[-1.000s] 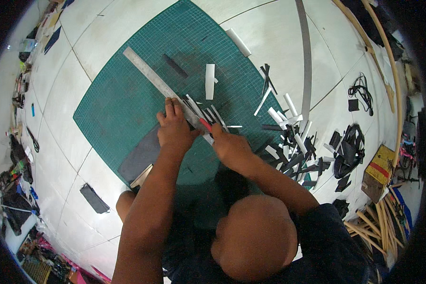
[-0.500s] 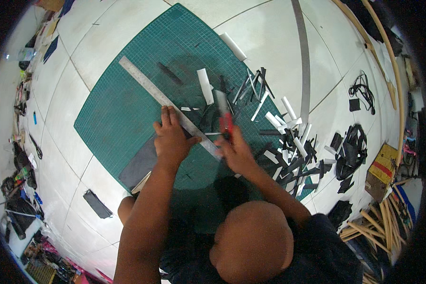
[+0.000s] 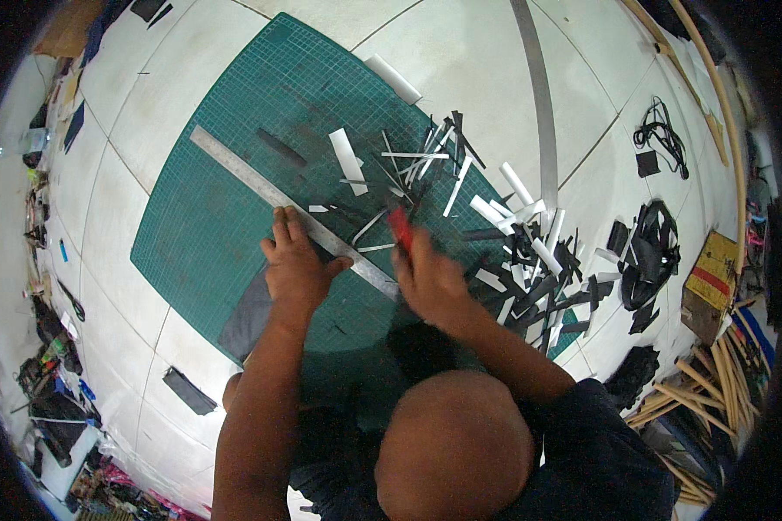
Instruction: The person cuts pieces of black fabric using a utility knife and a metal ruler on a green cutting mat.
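Tiled floor (image 3: 460,39), pale, in the head view; on it, a green gridded mat (image 3: 195,213), left to centre of frame. Metal ruler (image 3: 318,231): diagonal, mid-frame. Dark sheet (image 3: 248,317): lower left of centre, partly hidden. Left hand (image 3: 295,273): thumb spread from fingers, pressing the ruler, presumably to steady it. Right hand (image 3: 434,278), centre: closed around a red-handled tool (image 3: 400,227), blurred, apparently raised clear of the ruler. Black and white offcuts (image 3: 546,257): heaped right of centre, probably pushed aside for room.
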Motion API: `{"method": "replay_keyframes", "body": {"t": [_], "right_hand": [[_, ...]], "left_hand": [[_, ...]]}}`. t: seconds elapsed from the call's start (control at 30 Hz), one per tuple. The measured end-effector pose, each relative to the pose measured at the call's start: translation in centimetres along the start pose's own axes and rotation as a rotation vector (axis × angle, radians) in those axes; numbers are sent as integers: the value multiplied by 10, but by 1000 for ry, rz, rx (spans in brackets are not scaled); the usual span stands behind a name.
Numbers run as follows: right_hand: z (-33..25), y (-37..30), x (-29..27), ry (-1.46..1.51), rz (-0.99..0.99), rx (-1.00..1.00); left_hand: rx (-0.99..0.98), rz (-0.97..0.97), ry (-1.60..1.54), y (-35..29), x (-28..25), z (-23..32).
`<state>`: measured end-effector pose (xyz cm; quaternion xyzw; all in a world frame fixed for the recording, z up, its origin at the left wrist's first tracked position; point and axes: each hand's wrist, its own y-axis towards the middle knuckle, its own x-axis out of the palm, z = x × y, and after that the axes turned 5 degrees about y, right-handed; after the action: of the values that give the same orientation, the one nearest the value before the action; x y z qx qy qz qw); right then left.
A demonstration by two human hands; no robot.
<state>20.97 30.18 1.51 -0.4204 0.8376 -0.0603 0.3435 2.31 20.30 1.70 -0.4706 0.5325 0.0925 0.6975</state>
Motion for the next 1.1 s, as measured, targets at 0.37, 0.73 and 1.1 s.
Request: {"method": "replay_keyframes", "body": {"t": [0.37,0.73,1.1], "right_hand": [[9,-37,17,-316,-418,42],[10,-52,-9,-450,-485,47],[24,60,37,753,-460,158]], "left_hand": [[36,7,-26,-1,-6,2],[26,-1,9,1,-6,4],[53,24,-26,3,-4,5]]}}
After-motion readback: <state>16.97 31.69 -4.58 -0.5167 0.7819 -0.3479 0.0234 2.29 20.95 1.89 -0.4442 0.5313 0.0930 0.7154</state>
